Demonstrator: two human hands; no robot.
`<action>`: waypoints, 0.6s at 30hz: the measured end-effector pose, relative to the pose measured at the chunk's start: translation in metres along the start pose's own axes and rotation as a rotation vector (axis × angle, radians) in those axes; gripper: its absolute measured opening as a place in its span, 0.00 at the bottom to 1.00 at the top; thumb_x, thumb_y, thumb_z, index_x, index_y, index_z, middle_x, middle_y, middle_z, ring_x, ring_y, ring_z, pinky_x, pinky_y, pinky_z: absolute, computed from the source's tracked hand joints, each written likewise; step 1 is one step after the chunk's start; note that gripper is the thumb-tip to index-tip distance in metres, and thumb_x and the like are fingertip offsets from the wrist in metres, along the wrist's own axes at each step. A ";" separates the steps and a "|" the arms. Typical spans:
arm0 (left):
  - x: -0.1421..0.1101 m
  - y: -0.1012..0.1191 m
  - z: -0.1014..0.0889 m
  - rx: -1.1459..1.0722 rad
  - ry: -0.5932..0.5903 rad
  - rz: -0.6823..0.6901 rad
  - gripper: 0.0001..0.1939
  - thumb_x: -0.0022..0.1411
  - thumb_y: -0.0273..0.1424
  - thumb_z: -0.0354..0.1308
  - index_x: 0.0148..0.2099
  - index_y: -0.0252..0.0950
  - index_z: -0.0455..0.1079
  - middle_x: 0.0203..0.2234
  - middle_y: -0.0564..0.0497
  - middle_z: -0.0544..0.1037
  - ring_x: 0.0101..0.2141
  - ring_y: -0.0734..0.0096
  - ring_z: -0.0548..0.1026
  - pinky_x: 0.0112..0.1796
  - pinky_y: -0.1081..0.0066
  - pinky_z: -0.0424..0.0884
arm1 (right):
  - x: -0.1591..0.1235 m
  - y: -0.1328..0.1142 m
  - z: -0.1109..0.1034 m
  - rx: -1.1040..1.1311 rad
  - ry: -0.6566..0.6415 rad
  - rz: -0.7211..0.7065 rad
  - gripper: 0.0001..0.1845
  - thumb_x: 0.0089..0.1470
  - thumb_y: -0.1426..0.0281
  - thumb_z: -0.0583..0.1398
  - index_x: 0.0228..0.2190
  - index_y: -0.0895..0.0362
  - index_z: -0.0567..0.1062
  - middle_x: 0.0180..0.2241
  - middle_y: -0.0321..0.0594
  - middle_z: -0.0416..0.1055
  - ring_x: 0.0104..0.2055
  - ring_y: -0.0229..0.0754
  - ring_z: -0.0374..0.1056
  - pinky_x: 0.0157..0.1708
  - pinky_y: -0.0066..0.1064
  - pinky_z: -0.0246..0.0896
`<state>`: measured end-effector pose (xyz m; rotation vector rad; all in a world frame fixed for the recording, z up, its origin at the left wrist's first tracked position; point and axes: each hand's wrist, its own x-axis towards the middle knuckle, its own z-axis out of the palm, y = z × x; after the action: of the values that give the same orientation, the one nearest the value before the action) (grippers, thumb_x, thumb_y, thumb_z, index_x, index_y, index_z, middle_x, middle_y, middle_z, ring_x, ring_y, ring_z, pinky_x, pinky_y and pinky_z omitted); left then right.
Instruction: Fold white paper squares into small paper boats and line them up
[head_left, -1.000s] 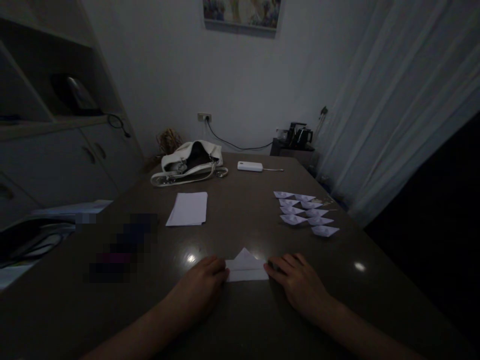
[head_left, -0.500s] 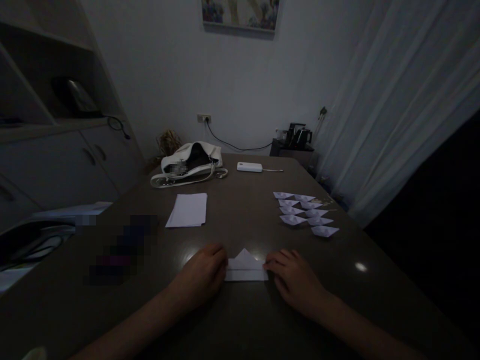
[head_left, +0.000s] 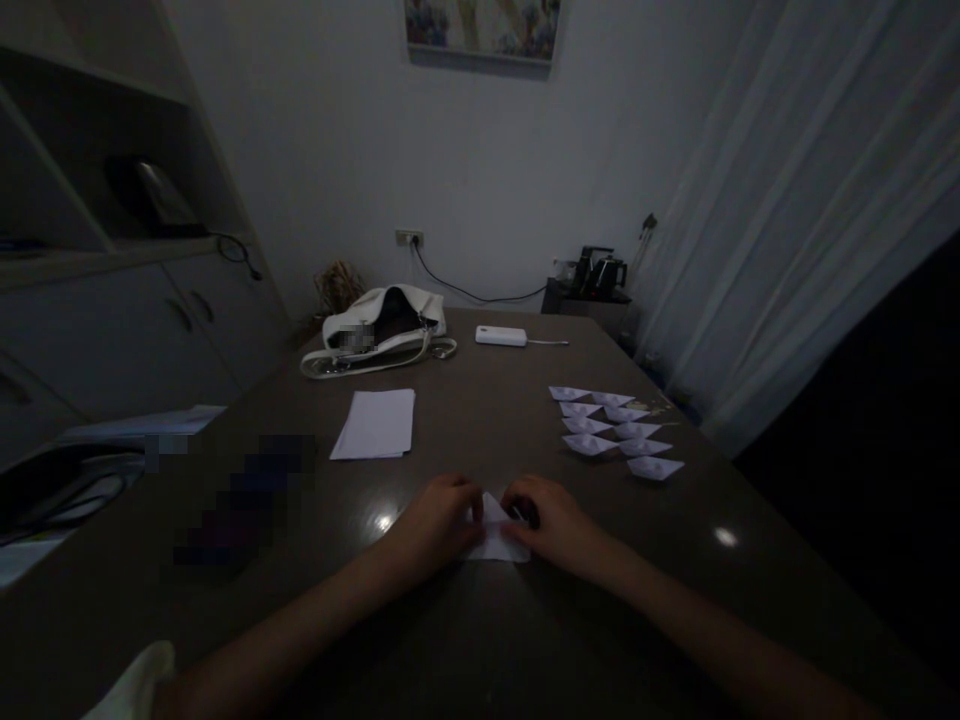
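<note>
A folded sheet of white paper (head_left: 495, 543) with a pointed top lies on the dark table in front of me. My left hand (head_left: 442, 515) grips its left side, the fingers curled over the edge and partly hiding it. On the other side my right hand (head_left: 551, 522) pinches the paper near its upper slope, thumb below and fingers bent above. Several white folded paper boats (head_left: 589, 444) stand in two rows to the right, beyond my right hand. A stack of white paper sheets (head_left: 375, 425) rests beyond my left hand.
At the table's far end are a white handbag (head_left: 386, 330) and a white power bank (head_left: 501, 336) with a short strap or cable. A blurred-out dark item (head_left: 247, 500) lies on the left. Cabinets (head_left: 127, 320) line the left wall, and a sheer curtain (head_left: 757, 200) hangs at right.
Both my hands have moved inward, closer together, from the ends of the folded paper to its pointed middle. The paper's lower band now shows narrower between them.
</note>
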<state>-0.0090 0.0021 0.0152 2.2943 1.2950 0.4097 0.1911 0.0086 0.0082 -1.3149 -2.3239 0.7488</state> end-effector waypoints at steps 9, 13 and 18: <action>-0.001 -0.008 -0.001 -0.254 0.219 0.110 0.15 0.56 0.22 0.54 0.46 0.37 0.62 0.34 0.52 0.74 0.35 0.71 0.72 0.35 0.74 0.67 | 0.001 0.004 -0.005 0.075 0.173 -0.207 0.08 0.54 0.75 0.56 0.38 0.58 0.71 0.34 0.40 0.72 0.37 0.39 0.68 0.37 0.30 0.61; -0.005 -0.015 -0.001 -0.049 0.094 0.220 0.11 0.56 0.18 0.51 0.39 0.36 0.68 0.35 0.50 0.73 0.36 0.70 0.72 0.36 0.74 0.66 | -0.008 0.004 -0.010 -0.213 0.101 -0.381 0.08 0.55 0.77 0.54 0.33 0.58 0.73 0.33 0.41 0.72 0.38 0.40 0.66 0.39 0.31 0.59; -0.008 -0.017 -0.003 0.060 -0.069 0.202 0.09 0.58 0.21 0.52 0.39 0.36 0.71 0.35 0.49 0.74 0.35 0.69 0.73 0.35 0.73 0.66 | -0.010 0.006 -0.006 -0.234 -0.076 -0.332 0.08 0.56 0.75 0.55 0.35 0.58 0.74 0.33 0.40 0.73 0.35 0.39 0.67 0.36 0.28 0.59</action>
<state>-0.0270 0.0039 0.0083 2.4775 1.0593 0.3589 0.2039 0.0044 0.0087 -0.9590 -2.6636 0.4383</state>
